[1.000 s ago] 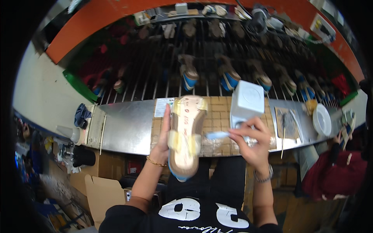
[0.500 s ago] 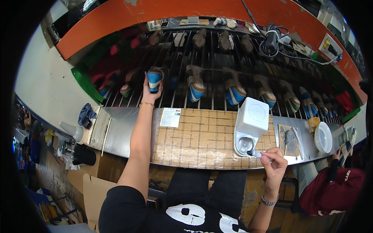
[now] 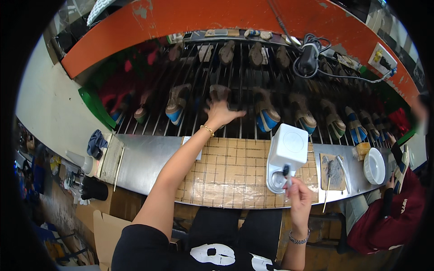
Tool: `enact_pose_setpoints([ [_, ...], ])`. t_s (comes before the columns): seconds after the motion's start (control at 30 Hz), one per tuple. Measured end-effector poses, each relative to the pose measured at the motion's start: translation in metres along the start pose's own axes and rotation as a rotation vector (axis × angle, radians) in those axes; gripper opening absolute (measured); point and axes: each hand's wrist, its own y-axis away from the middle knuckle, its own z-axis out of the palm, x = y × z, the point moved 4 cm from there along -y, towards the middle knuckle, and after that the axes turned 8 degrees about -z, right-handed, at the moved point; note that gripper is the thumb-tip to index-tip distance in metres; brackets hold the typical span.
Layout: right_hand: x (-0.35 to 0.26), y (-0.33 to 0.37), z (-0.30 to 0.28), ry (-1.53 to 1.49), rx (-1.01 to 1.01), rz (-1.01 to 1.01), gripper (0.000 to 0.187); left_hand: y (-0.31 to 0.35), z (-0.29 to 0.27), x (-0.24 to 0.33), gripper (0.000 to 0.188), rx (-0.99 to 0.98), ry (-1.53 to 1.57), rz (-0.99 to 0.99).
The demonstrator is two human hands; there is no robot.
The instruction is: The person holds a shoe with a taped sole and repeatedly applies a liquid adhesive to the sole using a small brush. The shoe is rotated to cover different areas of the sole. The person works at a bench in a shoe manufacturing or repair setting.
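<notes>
reaching out over the rack of metal rods (image 3: 235,131), the person's left hand (image 3: 220,113) was spread wide with fingers loose, right at a brown shoe (image 3: 220,93) on the rods but not gripping it as far as one could tell. the right hand (image 3: 296,189) was pinched closed on a small brush (image 3: 285,171), tip at the little dish in front of the white box (image 3: 289,144) on the gridded mat (image 3: 230,174). so that shoe looked already parked among the other shoes (image 3: 266,118), and the mat had no shoe on it. judging by that, one round seemed finished, with plenty of shoes left on the rack.
</notes>
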Motion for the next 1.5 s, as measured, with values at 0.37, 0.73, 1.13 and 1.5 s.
enact_pose_setpoints([
  [0.37,-0.018,0.014,-0.072,0.463,0.103,-0.033,0.025,0.070,-0.102,-0.056,0.046,-0.436,1.833,-0.189],
  [0.73,-0.013,-0.006,-0.037,1.081,-0.069,-0.423,0.015,0.229,-0.110,-0.004,0.083,-0.599,1.725,0.109],
  [1.13,-0.014,-0.009,-0.031,1.167,-0.166,-0.399,0.014,0.261,-0.111,-0.026,0.099,-0.161,1.597,0.090],
  [1.5,0.022,-0.002,-0.059,0.294,-0.111,0.301,0.025,0.284,-0.088,0.005,0.093,-0.011,1.224,0.051],
])
